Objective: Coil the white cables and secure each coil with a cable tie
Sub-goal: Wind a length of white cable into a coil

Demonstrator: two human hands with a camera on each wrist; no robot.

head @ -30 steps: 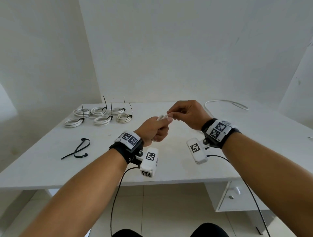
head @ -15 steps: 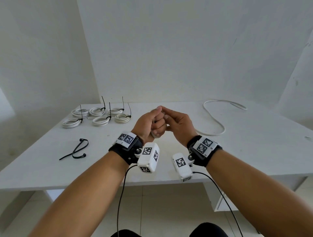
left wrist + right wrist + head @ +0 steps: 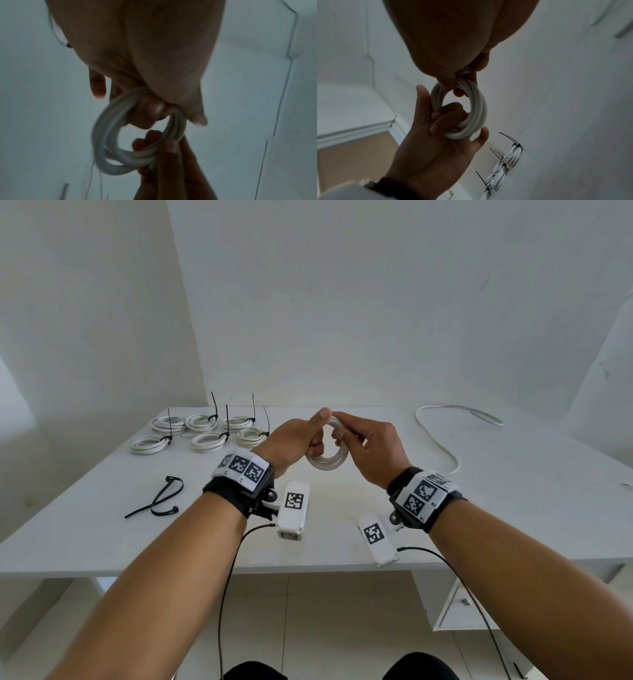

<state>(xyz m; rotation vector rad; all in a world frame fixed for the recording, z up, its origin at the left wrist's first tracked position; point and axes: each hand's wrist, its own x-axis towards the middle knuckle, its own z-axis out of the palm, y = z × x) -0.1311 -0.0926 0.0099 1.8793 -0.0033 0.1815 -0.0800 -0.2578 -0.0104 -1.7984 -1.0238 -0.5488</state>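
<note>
Held above the table (image 3: 513, 508), just in front of the tied coils (image 3: 205, 433): the white coil (image 3: 327, 462), pinched at its left by the left hand (image 3: 291, 445), at its right by the right hand (image 3: 371, 451) — fingers of both curled round the loops. Best kept flat and pinched where the loops overlap, freeing one hand for the black cable ties (image 3: 161, 499), nearer and left of the tied coils. No containers visible — only a drawer under the table.

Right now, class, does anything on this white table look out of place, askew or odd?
Mostly tidy: six tied white cable coils sit grouped at the far left. One loose white cable sprawls uncoiled at the far right, and the spare black cable ties lie crossed. The coil in both hands has no tie yet.
</note>
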